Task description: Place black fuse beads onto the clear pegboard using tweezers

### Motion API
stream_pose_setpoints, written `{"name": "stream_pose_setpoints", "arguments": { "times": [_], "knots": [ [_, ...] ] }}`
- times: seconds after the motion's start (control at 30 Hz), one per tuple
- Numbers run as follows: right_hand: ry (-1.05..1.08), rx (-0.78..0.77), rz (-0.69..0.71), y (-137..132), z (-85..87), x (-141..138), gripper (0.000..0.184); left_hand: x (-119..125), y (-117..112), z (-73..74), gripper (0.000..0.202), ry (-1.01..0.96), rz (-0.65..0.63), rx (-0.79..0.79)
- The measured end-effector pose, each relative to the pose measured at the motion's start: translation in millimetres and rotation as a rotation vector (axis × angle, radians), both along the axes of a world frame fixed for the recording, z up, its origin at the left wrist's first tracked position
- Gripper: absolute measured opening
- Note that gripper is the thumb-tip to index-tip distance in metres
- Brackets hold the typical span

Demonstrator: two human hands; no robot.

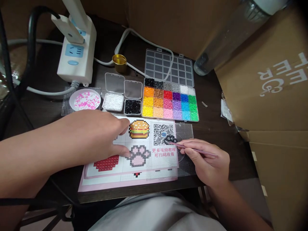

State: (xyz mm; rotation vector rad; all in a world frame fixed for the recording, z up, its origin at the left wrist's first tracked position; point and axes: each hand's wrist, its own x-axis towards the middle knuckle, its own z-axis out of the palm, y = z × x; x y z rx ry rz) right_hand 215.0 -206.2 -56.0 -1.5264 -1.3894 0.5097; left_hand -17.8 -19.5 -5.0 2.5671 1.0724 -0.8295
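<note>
My left hand (pixel 98 134) is over the printed pattern sheet (pixel 115 171), its thumb and index finger apart and its other fingers hidden beneath. The thumb tip is beside a pink paw pattern (pixel 138 156), and a burger pattern (pixel 139 129) shows above it. In my right hand (pixel 208 158) is a pair of pink tweezers (pixel 198 149), held like a pen and pointing left. Its tips are at a small cluster of black beads (pixel 170 139) on a clear pegboard (pixel 162 173), which lies over a printed QR code (pixel 160 131).
A bead box (pixel 170 100) with many colours stands behind the sheet. Left of it are boxes of black beads (pixel 132 106) and white beads (pixel 113 101), and a dish (pixel 72 104) of pink and white beads. A power strip (pixel 77 61), gold cup (pixel 119 63) and cardboard wall (pixel 274 134) surround them.
</note>
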Motion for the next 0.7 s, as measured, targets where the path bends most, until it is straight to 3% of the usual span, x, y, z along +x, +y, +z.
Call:
{"name": "stream_pose_setpoints", "arguments": {
  "times": [0.33,0.47,0.7],
  "knots": [
    [0.010,-0.011,-0.013,1,0.9,0,0.021,-1,2,-1.9,0.047,-0.054,0.071,-0.032],
    [0.056,-0.031,-0.042,-4,0.4,2,0.021,-3,2,-0.3,0.047,-0.030,0.005,-0.027],
    [0.119,-0.070,-0.142,-18,-12.2,7,0.022,-9,4,-3.7,0.065,-0.003,-0.039,-0.081]
  ]
}}
